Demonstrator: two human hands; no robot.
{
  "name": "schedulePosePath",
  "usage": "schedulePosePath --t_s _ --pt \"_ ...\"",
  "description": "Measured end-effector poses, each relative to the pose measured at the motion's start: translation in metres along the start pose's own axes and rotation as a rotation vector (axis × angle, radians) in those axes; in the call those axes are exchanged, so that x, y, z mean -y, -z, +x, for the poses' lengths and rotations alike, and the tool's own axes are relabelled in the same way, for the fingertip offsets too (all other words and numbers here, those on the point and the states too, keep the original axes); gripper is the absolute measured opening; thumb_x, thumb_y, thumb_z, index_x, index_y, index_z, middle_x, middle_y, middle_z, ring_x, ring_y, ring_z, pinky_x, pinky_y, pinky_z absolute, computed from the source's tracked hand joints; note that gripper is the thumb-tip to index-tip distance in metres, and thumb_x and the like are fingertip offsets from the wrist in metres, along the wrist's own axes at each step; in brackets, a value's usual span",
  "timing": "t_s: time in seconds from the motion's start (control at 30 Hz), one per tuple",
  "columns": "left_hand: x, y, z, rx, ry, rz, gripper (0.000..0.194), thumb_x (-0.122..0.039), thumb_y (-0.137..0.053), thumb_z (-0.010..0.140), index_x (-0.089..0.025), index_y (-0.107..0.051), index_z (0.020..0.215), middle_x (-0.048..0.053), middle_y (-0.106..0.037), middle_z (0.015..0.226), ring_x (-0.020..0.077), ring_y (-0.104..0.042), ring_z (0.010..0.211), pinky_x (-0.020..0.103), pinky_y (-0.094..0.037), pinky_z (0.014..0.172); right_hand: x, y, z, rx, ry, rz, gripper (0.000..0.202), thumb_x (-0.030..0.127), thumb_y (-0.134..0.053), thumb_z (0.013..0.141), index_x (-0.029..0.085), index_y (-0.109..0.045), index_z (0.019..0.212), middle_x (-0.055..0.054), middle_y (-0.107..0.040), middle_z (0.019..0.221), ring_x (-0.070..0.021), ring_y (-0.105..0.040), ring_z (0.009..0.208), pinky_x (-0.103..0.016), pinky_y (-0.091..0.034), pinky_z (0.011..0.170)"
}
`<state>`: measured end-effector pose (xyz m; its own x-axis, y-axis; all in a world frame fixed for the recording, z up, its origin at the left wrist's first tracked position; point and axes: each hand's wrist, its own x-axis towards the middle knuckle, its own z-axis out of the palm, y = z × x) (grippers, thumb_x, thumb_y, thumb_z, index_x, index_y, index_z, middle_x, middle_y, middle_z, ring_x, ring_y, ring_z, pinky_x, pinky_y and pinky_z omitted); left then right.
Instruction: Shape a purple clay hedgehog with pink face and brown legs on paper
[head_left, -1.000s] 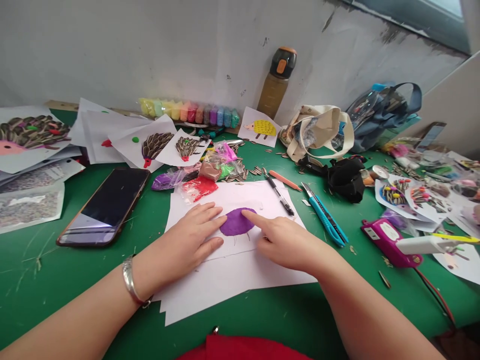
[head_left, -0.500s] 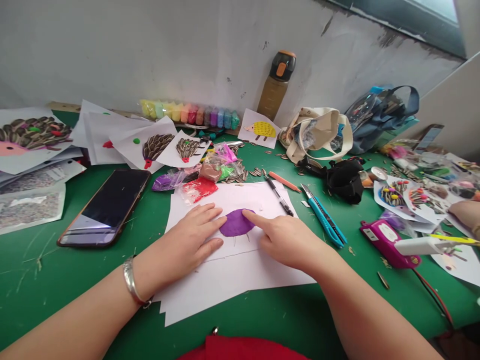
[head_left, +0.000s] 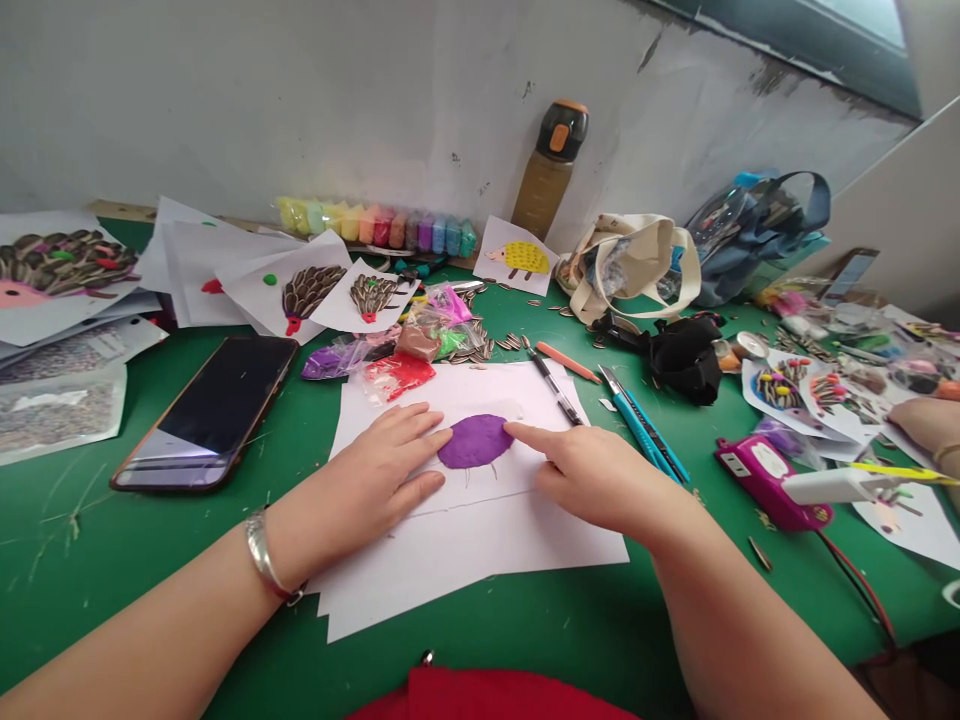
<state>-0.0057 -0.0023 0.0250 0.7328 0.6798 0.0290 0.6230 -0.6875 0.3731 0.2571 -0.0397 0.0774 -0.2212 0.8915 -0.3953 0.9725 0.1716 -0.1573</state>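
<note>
One flat purple oval [head_left: 475, 442] lies on the white paper [head_left: 465, 540], its long axis running from about half past eight to half past two; the pencilled legs below it point to six o'clock, and I can't tell a head end. The left hand [head_left: 390, 460] rests flat, holding nothing, its fingers close together and its thumb apart, fingertips at the oval's nine o'clock edge. The right hand [head_left: 596, 475] stretches its index finger to the two o'clock edge; the others curl under, and I can't tell whether they grip anything. The green table [head_left: 585, 640] carries a phone [head_left: 214, 410] towards ten o'clock and a blue cutter [head_left: 641, 425] at three; a bottle [head_left: 551, 170] leans on the grey wall [head_left: 337, 90] towards one. Since a second ago, that index finger has slid rightward from the oval's top, and another person's arm [head_left: 926, 425] has appeared at far three o'clock
</note>
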Motion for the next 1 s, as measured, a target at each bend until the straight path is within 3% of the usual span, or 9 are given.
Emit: schedulePosePath --t_s 0.27,0.47,1.0 --pt "-0.0013 0.0018 0.0014 -0.024 -0.014 -0.01 0.044 -0.04 -0.043 0.098 -0.02 -0.056 0.136 0.01 -0.049 0.147 0.0312 -0.038 0.14 0.049 -0.035 0.115 -0.0001 -0.0013 -0.0003 -0.003 -0.009 -0.029 0.062 0.02 -0.037 0.086 0.034 -0.044 0.147 -0.006 -0.074 0.102 -0.0236 -0.064 0.084 -0.03 -0.036 0.065" --pt "-0.0014 0.0013 0.0017 -0.036 -0.031 -0.006 0.044 -0.039 -0.043 0.098 -0.019 -0.056 0.135 0.011 -0.05 0.146 0.0315 -0.039 0.139 0.05 -0.035 0.115 -0.003 0.0006 -0.0013 -0.047 -0.008 0.027 0.061 0.02 -0.037 0.088 0.038 -0.043 0.146 -0.002 -0.072 0.084 -0.0197 -0.06 0.073 -0.027 -0.032 0.06" --pt "-0.0007 0.0005 0.0005 -0.014 -0.012 0.004 0.045 -0.04 -0.043 0.099 -0.02 -0.055 0.137 0.01 -0.048 0.148 0.0302 -0.037 0.141 0.048 -0.034 0.115 -0.004 0.0007 -0.0023 -0.005 0.017 0.048 0.057 0.017 -0.039 0.087 0.035 -0.053 0.139 -0.003 -0.071 0.083 -0.0185 -0.058 0.07 -0.027 -0.03 0.06"
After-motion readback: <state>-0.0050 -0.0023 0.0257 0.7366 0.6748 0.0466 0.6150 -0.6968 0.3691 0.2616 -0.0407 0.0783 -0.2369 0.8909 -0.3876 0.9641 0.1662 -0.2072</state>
